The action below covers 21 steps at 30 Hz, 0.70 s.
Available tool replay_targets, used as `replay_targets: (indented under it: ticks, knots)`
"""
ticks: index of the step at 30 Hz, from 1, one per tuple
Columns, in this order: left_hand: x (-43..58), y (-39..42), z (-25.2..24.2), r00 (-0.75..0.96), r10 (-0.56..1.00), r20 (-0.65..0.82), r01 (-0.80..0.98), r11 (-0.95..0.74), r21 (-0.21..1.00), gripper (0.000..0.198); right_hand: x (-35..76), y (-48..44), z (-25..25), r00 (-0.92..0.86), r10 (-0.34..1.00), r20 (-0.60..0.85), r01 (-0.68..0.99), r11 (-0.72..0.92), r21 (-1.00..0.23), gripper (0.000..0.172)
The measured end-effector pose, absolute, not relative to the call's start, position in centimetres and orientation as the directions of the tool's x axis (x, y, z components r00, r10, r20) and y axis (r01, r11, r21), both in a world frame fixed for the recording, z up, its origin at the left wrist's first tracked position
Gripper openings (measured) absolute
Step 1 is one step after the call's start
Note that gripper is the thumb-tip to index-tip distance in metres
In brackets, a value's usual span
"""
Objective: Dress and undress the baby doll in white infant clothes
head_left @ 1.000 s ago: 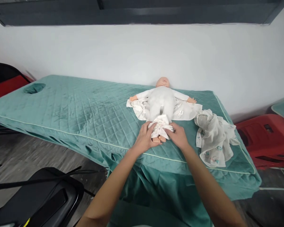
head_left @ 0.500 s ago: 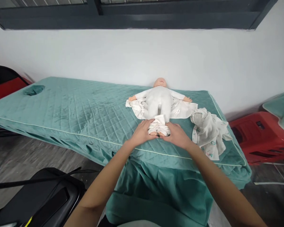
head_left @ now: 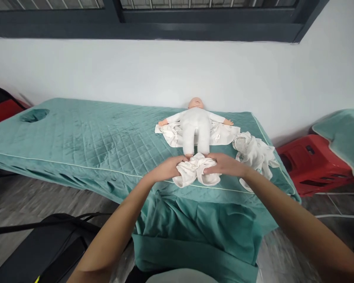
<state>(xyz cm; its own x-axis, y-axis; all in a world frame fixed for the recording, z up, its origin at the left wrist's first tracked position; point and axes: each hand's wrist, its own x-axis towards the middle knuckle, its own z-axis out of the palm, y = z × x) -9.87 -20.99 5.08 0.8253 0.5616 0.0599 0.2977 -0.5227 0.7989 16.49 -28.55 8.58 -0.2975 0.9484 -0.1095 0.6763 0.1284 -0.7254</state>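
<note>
A baby doll [head_left: 195, 118] lies on its back, arms spread, with a white cloth body and its head near the wall. Under its torso and arms a white baby garment [head_left: 222, 135] is spread out. Small white baby pants [head_left: 196, 169] are bunched at the doll's feet, their legs hanging towards me. My left hand [head_left: 169, 168] grips the pants on the left side. My right hand [head_left: 224, 164] pinches them on the right, thumb and fingers closed on the fabric. The doll's feet are partly hidden behind the pants.
The doll lies on a green quilted massage table [head_left: 106, 137] with a face hole [head_left: 34, 115]. Crumpled white printed baby clothes [head_left: 255, 151] lie to the right. A red plastic stool [head_left: 315, 165] stands past the right end, a black chair [head_left: 44, 243] at lower left.
The pants have come down off the doll's lower legs towards me, with both hands holding them. The legs now show down to the ankles. The view has shifted slightly right.
</note>
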Motion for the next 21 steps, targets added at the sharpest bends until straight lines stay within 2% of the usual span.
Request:
replay_targets:
  ticks: [3,7,9,13,15,18,21]
  knots:
    - [-10.7,-20.7,7.3,0.904,0.420,-0.082,0.320,-0.535,0.782,0.018,16.6,-28.6,10.4,-0.419,0.893,-0.160,0.586,0.131,-0.800,0.042]
    - [-11.6,-20.5,11.5,0.937,0.309,-0.161,0.316,-0.559,0.767,0.015,16.6,-28.7,13.5,-0.488,0.850,-0.199,0.518,0.099,-0.850,0.044]
    - [-11.9,-20.6,14.0,0.939,0.279,-0.203,0.329,-0.549,0.768,0.019,16.6,-29.0,15.2,-0.456,0.876,-0.157,0.525,0.123,-0.842,0.046]
    - [-12.3,-20.8,19.7,0.925,0.299,-0.233,0.369,-0.574,0.731,0.043,16.5,-29.6,19.0,-0.351,0.935,-0.057,0.555,0.159,-0.816,0.051]
    - [-12.4,-20.9,22.5,0.912,0.327,-0.248,0.405,-0.618,0.674,0.043,16.5,-29.9,20.9,-0.362,0.931,-0.039,0.552,0.181,-0.814,0.050]
    - [-12.2,-21.4,25.8,0.875,0.456,-0.164,0.459,-0.669,0.585,0.034,16.3,-30.4,23.8,-0.411,0.911,0.029,0.520,0.261,-0.813,0.043]
    - [-11.7,-22.3,27.7,0.831,0.554,0.044,0.432,-0.693,0.577,0.029,15.9,-31.1,26.4,-0.380,0.902,0.206,0.443,0.373,-0.815,0.036]
